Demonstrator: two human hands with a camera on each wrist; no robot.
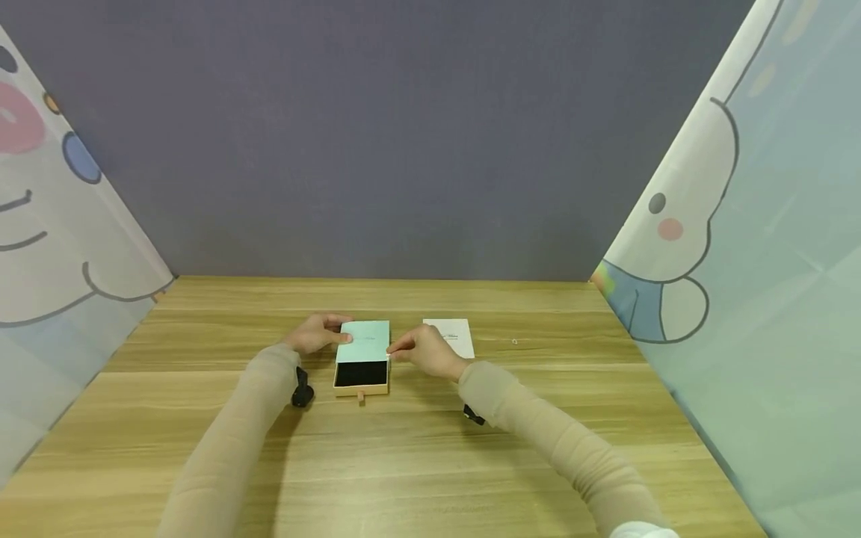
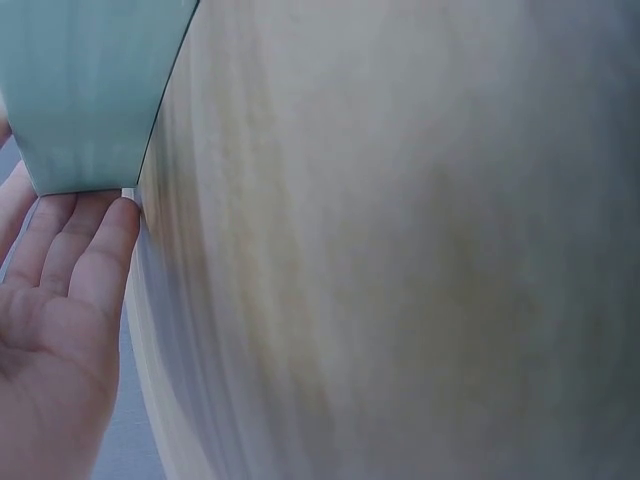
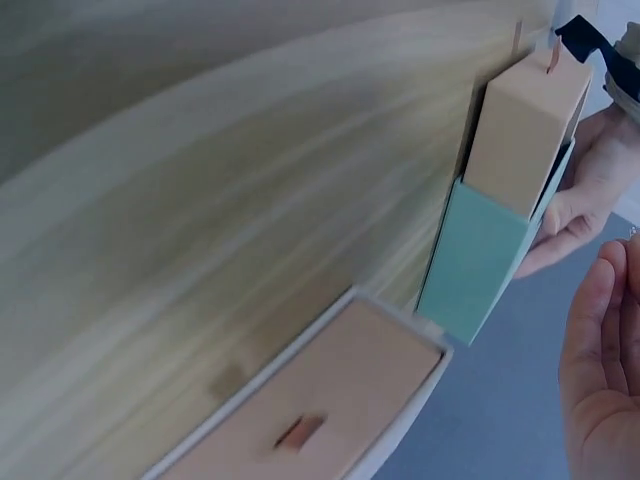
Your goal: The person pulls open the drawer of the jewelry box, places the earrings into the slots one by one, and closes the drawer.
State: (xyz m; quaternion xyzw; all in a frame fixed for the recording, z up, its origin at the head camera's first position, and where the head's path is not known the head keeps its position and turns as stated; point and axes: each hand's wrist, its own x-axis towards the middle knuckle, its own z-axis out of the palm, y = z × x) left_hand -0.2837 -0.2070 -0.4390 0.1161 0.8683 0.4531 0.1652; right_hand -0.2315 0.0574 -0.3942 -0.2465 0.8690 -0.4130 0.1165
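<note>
A mint-green drawer box [image 1: 368, 342] lies on the table with its peach drawer [image 1: 361, 390] pulled out towards me, showing a black lining. My left hand [image 1: 315, 334] holds the box at its left side, thumb over the top; in the left wrist view its fingers [image 2: 105, 250] lie against the mint wall. Close to the box's right edge, my right hand [image 1: 430, 353] pinches a tiny pale thing [image 1: 388, 354] between thumb and fingertips. In the right wrist view only a shiny bit [image 3: 633, 231] of it shows, so its kind is unclear.
To the right of the mint box lies a white box [image 1: 457, 332] with dark lettering; its peach drawer front [image 3: 310, 390] has a small pull tab. Farther right, a tiny ring-like thing [image 1: 514, 341] rests on the wooden table [image 1: 377, 471]. A dark wall [image 1: 383, 149] stands behind.
</note>
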